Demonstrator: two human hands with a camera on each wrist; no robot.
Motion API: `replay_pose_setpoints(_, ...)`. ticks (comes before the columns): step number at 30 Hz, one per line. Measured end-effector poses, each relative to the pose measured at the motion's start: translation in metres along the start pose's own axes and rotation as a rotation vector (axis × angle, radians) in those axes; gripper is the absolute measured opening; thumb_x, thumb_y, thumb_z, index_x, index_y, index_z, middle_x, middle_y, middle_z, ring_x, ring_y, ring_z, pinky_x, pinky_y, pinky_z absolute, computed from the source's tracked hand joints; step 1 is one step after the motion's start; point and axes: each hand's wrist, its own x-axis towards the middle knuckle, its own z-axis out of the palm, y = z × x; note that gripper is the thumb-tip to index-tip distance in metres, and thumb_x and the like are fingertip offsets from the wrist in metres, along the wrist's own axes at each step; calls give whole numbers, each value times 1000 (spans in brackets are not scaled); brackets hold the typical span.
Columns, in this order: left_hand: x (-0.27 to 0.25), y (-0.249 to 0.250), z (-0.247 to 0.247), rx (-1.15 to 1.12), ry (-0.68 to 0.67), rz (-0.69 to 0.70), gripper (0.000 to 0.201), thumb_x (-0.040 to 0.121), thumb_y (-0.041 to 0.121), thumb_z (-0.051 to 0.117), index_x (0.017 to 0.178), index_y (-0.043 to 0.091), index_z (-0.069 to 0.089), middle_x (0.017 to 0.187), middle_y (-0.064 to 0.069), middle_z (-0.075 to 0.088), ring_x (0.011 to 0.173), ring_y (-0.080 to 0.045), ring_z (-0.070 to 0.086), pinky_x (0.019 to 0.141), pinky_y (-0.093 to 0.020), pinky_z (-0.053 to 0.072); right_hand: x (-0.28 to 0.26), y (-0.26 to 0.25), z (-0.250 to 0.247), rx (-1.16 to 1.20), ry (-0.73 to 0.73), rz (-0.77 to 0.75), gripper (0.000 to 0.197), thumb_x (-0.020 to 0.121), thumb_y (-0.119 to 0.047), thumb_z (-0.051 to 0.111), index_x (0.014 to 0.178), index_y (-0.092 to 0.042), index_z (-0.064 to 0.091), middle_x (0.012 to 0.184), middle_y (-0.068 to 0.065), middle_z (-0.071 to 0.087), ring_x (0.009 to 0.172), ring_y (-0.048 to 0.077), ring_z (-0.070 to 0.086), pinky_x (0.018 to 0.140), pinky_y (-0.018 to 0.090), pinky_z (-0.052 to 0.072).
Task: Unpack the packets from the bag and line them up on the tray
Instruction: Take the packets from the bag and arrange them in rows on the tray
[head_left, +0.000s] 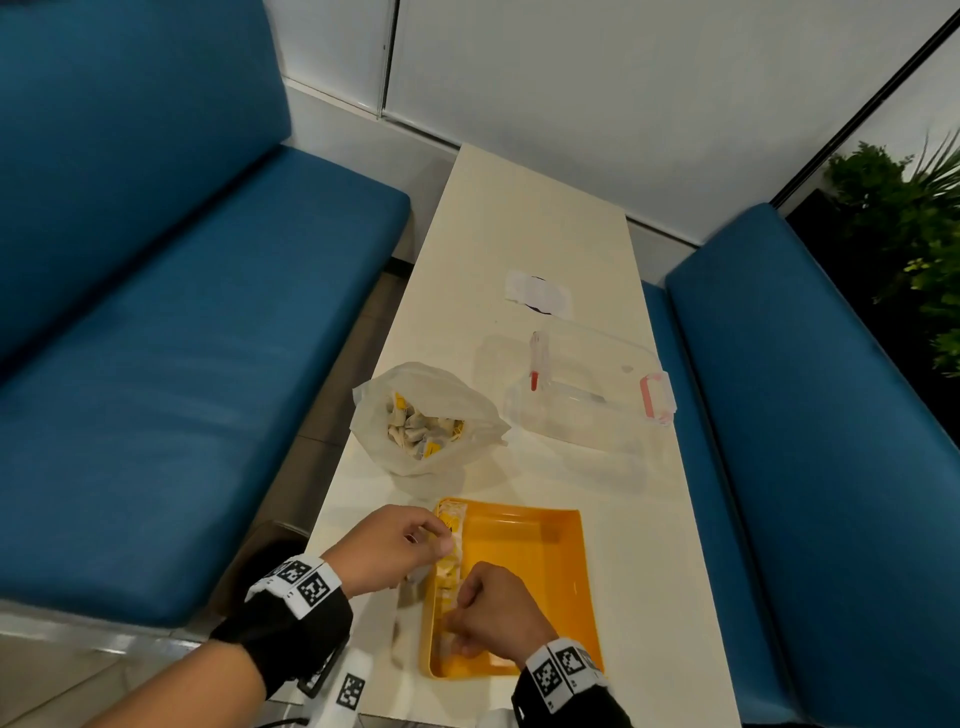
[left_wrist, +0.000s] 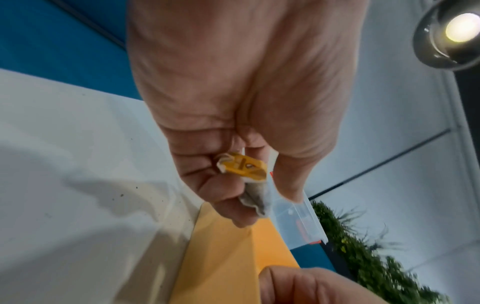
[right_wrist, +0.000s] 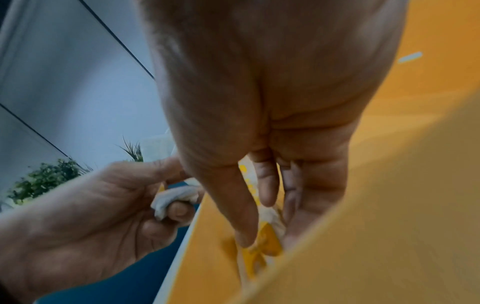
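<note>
Over the tray (head_left: 545, 551), left hand (left_wrist: 233, 102) pinches a crumpled packet (left_wrist: 244, 166) (head view blurs it); right fingers (right_wrist: 265, 185) pinch another.

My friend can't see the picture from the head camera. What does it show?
Two hands work at a yellow tray on a pale table: the left hand pinches a packet at the tray's left edge, and the right hand sets down packets. Behind stands an open bag of packets.

Bare tray (head_left: 524, 561) floor rightward; bag (head_left: 426, 415), clear box (head_left: 582, 395) beyond.
</note>
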Motion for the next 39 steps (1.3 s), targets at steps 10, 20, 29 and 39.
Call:
replay_pose_setpoints(10, 3, 32, -2, -459, -27, -226, 64, 102, 64, 32, 110, 15, 73, 90, -11, 74, 74, -21, 69, 61, -32, 53, -21, -44, -27, 132, 236, -503, 13, 82, -23, 76, 90, -29, 68, 90, -7, 67, 72, 2, 57, 70, 19, 50)
replay_pose_setpoints(20, 7, 45, -1, -561, -114, -165, 53, 107, 50, 38, 114, 9, 71, 93, -9, 70, 76, -20, 67, 70, -34, 58, -3, -47, -24, -9, 285, -422, 22, 81, -19, 76, 76, -36, 63, 89, -10, 62, 71, -4, 55, 66, 11, 43)
replay_pose_setpoints(29, 12, 26, -5, -493, -107, 73, 37, 87, -13, 66, 116, 10, 71, 115, -19, 68, 89, -29, 74, 75, -35, 60, -4, -42, -46, 437, 192, -333, 12, 87, -9, 73, 95, -1, 67, 76, 9, 69, 62, 16, 63, 53, 27, 45)
replay_pose_setpoints(39, 18, 23, 1, -489, -3, 77, 30, 90, 3, 74, 115, 17, 67, 100, -5, 69, 73, -19, 67, 59, -28, 47, -6, -40, -50, 325, 147, -463, 42, 90, -12, 70, 122, -38, 64, 103, 3, 65, 76, 11, 60, 62, 24, 46)
